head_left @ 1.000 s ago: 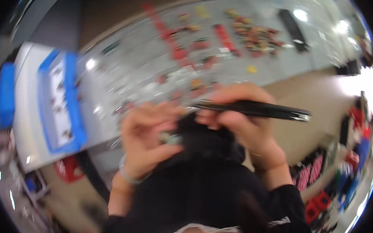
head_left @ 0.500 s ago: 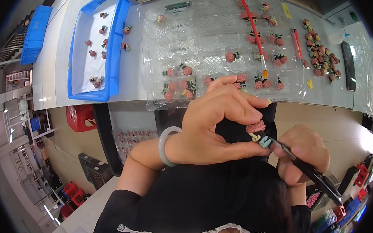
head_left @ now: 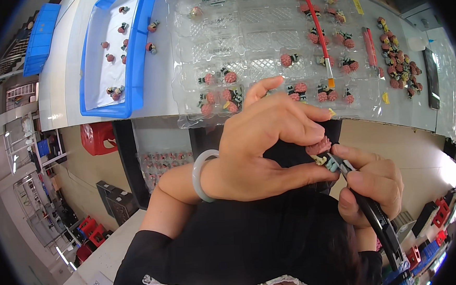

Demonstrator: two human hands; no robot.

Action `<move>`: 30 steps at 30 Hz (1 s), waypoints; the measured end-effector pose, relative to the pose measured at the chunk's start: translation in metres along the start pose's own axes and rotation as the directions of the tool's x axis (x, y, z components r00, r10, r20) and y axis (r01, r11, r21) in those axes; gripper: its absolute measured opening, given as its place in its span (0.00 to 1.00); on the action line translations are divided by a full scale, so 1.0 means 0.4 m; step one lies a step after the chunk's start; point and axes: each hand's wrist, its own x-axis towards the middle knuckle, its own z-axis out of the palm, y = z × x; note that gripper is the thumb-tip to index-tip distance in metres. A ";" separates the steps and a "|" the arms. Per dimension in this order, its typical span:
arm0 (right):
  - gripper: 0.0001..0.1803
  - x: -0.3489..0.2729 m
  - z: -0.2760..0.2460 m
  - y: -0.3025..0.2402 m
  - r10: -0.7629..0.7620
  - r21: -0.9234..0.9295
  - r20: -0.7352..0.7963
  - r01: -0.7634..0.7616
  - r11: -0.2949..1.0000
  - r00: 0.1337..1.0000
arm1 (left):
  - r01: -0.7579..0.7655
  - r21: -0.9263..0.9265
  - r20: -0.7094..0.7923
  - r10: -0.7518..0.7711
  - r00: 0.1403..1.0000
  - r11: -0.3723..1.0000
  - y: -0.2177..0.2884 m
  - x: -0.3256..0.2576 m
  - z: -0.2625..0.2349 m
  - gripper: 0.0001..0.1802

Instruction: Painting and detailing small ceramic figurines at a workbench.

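Observation:
My left hand (head_left: 259,146), a pale bangle on its wrist, pinches a small figurine (head_left: 319,147) between thumb and fingers. The figurine has a bumpy pink top, a cream middle and a pale blue-green lower part. In my right hand (head_left: 371,178) is a black-handled utility knife (head_left: 372,209), gripped along its body. The blade end meets the figurine close to the blue-green part; the exact contact point is too small to tell. A yellow bit (head_left: 332,112) sits at one left fingertip. Both hands are in front of the table's near edge.
Clear plastic trays (head_left: 259,16) hold several similar figurines. Across them lies a red-handled brush (head_left: 314,22). At the left stands a blue bin (head_left: 139,69) with figurines inside; to the right are a red knife (head_left: 370,47), a figurine pile (head_left: 398,61) and a phone (head_left: 432,77).
My right hand has turned and moved up with the knife, bringing its blade end against the figurine. My left hand still holds the figurine, shifted slightly right.

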 end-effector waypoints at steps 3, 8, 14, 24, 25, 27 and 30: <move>0.11 -0.003 0.006 0.002 -0.010 -0.017 -0.013 0.010 1.000 1.000 | 0.016 0.007 -0.060 -0.015 0.998 1.000 -0.002 -0.001 0.004 0.18; 0.11 -0.002 0.009 -0.003 0.003 -0.041 -0.010 -0.003 0.999 1.000 | 0.022 0.023 -0.044 -0.021 0.999 0.999 -0.005 -0.002 -0.002 0.18; 0.16 0.004 0.022 -0.004 0.003 -0.050 -0.091 -0.007 0.999 0.996 | -0.008 0.029 0.071 0.006 0.997 1.000 -0.009 -0.009 -0.013 0.26; 0.12 -0.011 0.008 0.007 0.041 -0.002 -0.028 -0.041 0.999 0.999 | 0.051 0.010 -0.064 -0.051 0.997 0.999 -0.001 -0.002 0.005 0.18; 0.12 -0.010 0.008 0.009 0.043 0.000 -0.027 -0.043 0.999 0.999 | 0.055 0.012 -0.063 -0.054 0.997 0.998 -0.003 -0.002 0.005 0.18; 0.13 -0.006 0.008 0.006 0.016 -0.038 -0.011 -0.016 0.999 1.000 | 0.062 0.016 -0.056 -0.061 0.997 0.998 -0.001 -0.002 0.002 0.18; 0.15 0.008 0.023 0.011 -0.047 0.009 -0.094 0.048 0.999 0.995 | 0.068 0.026 -0.043 -0.067 0.997 0.997 -0.001 -0.002 0.001 0.18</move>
